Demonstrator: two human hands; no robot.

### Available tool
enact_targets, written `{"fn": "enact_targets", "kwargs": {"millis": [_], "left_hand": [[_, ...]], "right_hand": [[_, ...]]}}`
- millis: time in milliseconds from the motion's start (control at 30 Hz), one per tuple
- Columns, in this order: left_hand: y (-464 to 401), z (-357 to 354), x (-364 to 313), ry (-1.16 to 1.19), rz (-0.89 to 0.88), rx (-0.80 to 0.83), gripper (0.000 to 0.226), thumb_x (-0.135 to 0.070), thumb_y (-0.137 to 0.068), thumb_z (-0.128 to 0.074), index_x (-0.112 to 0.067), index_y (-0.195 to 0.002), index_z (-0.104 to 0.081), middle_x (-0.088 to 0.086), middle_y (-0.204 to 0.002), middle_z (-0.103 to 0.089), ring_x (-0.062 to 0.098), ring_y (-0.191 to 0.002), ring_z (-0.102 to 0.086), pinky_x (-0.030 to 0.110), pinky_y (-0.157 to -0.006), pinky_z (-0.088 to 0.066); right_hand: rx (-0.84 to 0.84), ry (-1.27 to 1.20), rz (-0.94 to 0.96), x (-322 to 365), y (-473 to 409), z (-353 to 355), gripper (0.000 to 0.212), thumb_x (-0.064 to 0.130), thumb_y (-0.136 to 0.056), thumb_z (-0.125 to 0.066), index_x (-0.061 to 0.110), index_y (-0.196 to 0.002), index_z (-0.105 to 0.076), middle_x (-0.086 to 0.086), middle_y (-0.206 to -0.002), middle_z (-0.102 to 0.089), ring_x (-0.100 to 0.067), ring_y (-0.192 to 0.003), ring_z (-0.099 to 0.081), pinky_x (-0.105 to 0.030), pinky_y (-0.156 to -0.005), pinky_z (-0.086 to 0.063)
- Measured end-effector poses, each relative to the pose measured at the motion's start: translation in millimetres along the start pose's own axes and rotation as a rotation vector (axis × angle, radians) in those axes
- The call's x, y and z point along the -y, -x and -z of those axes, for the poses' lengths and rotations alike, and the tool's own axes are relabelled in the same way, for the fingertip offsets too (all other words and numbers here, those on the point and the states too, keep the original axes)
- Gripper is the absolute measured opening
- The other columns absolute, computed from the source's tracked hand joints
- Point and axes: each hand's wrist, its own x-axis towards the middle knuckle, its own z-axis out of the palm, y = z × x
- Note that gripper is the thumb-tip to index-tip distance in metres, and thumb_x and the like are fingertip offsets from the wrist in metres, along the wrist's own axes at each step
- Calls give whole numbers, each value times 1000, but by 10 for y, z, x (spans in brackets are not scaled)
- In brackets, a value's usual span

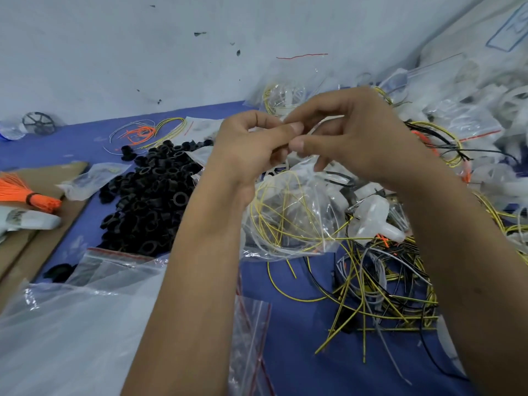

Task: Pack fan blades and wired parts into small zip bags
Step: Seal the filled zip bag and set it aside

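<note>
Both our left hand (251,144) and right hand (351,138) pinch the zip bag (288,215) at its mouth; flimsy, slippery film, springy yellow wires (274,212) inside.

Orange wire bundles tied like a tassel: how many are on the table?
1. The orange tied bundle lies at the far left on brown cardboard. Loose orange wires lie untied farther back; others may be hidden under the bags.

Both hands' fingers (295,127) pinch a wire-filled zip bag (291,221) top.
</note>
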Motion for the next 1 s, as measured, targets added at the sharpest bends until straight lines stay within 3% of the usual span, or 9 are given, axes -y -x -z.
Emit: {"fn": "enact_targets", "kwargs": {"millis": [133,233,333,433,567,700,767,867,1000], "left_hand": [[2,-68,22,126,40,47,16,-10,-89,-76,-9,-81,-62,9,-74,-68,13,-60,-60,16,-55,-50],[-3,-82,40,-276,-86,-2,24,-35,-97,-70,-15,-85,-67,2,-79,-72,8,-64,-62,21,-59,-49],[33,-101,76,-864,-225,186,19,-48,-95,-67,-31,-93,-74,-8,-100,-69,4,-92,-59,29,-89,-48],[106,-172,40,-1037,-182,380,24,-24,-97,-59,-42,-97,-75,-3,-121,-54,22,-127,-37,40,-116,-25],[147,-132,-43,-1062,-216,358,45,0,-88,-52,-39,-85,-75,-1,-121,-47,22,-125,-29,21,-98,-19],[91,12,-83,-1204,-347,358,23,-9,-82,-76,-32,-85,-72,6,-119,-52,26,-119,-40,22,-94,-26],[84,94,-103,-1131,-380,365,22,-12,-78,-85,-30,-82,-73,0,-105,-56,23,-108,-50,32,-94,-39],[80,211,-103,-940,-413,317,19,-11,-76,-88,-26,-79,-75,-7,-90,-61,18,-90,-56,34,-78,-50],[76,302,-122,-650,-476,249,17,-2,-78,-84,-17,-79,-75,4,-85,-71,27,-88,-67,39,-75,-57]], "right_hand": [[9,-1,-27,-36,21,157,22,8,-81,-84,11,-101,-77,-16,-91,-75,-26,-67,-74,-37,-65,-60],[-55,82,-53,-65,23,243,18,9,-81,-84,14,-97,-78,-9,-81,-75,-19,-63,-73,-32,-63,-59],[-167,91,-128,-95,15,330,5,12,-87,-75,13,-92,-78,-9,-78,-76,-23,-69,-76,-51,-74,-63],[-108,127,-213,-113,29,411,12,17,-94,-70,11,-87,-78,-10,-78,-77,-24,-70,-76,-51,-81,-63],[185,157,-293,-100,87,488,6,19,-91,-74,16,-91,-79,-8,-79,-78,-23,-73,-77,-44,-81,-64],[539,28,-260,-37,99,379,17,5,-85,-80,14,-99,-77,-11,-92,-78,-23,-84,-78,-28,-76,-61],[590,29,-262,-36,79,260,18,5,-83,-82,10,-99,-74,-12,-90,-78,-24,-84,-78,-25,-74,-60],[602,178,-231,-51,48,138,15,13,-82,-84,14,-93,-73,-7,-86,-79,-21,-79,-78,-29,-75,-61],[595,195,-166,11,54,66,17,10,-82,-83,15,-97,-79,-7,-91,-79,-28,-88,-77,-48,-88,-60]]}}
